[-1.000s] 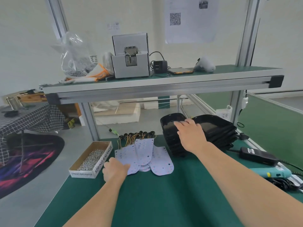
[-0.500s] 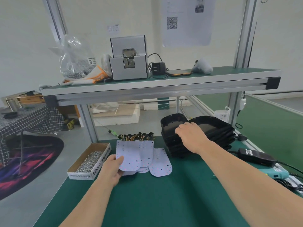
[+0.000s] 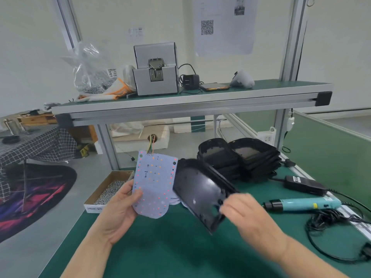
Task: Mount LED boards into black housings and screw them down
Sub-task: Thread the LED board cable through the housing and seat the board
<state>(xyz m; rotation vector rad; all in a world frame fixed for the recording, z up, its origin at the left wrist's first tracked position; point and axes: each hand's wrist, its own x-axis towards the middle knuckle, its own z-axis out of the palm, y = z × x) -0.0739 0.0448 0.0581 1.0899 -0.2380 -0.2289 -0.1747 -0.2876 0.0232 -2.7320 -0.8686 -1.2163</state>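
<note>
My left hand (image 3: 118,211) grips a white LED board (image 3: 154,183) by its lower left edge and holds it upright above the green bench, its coloured wires (image 3: 151,145) sticking up from the top. My right hand (image 3: 247,215) grips a black housing (image 3: 200,189) at its near end, tilted with the hollow side toward me, right beside the board. A stack of more black housings (image 3: 241,159) sits at the back right of the bench. The remaining LED boards on the bench are mostly hidden behind the held parts.
A cardboard box of screws (image 3: 109,189) stands at the bench's left edge. A teal electric screwdriver (image 3: 301,204) and a black power adapter (image 3: 303,185) lie to the right, with tangled cable (image 3: 329,219). The upper shelf (image 3: 180,105) carries a screw feeder (image 3: 155,71) and a phone.
My left hand has lifted one LED board off the pile and raised it upright. My right hand has taken a housing from the stack and brought it toward me, next to the board.
</note>
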